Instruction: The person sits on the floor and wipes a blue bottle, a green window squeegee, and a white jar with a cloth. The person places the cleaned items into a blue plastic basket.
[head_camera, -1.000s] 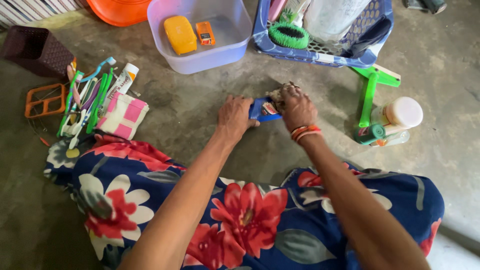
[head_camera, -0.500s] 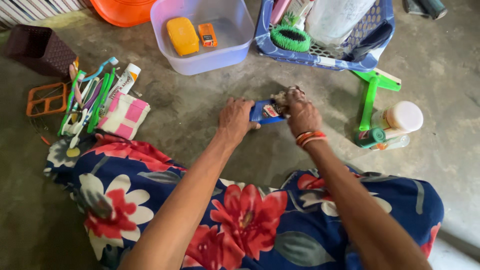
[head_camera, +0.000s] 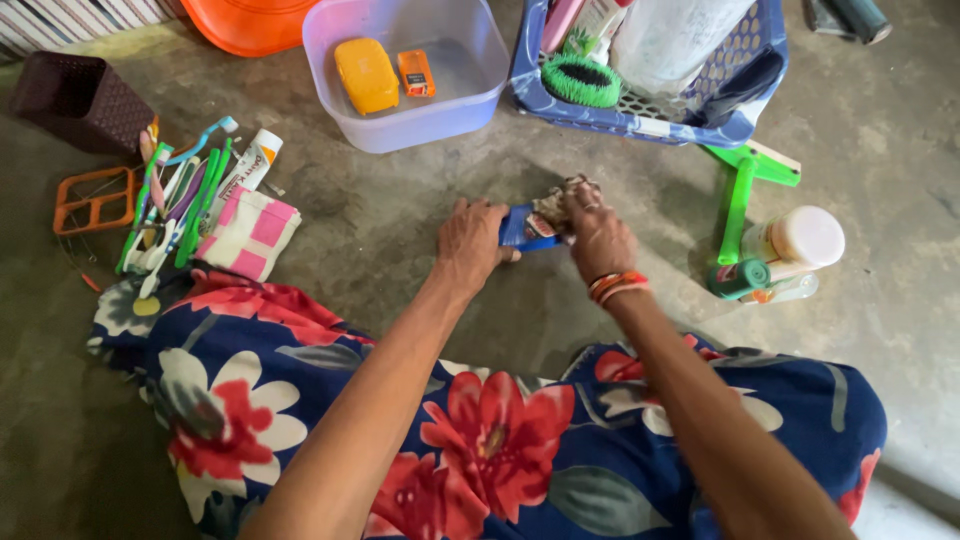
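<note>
Step in hand: wiping. The left hand (head_camera: 470, 243) pins the small blue packet (head_camera: 525, 228) to the floor at centre; the right hand (head_camera: 598, 235), closed on a crumpled rag (head_camera: 560, 198), rubs its 3 o'clock end. Next move likely needs steady downward pressure.

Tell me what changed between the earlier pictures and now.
Very little. The left hand still pins the small blue packet to the floor, and the right hand still presses a crumpled brownish wad against its end, shifting only slightly. Nothing was picked up or let go. The clear tub, blue basket, toothbrush pile and white-capped bottle stayed put.
</note>
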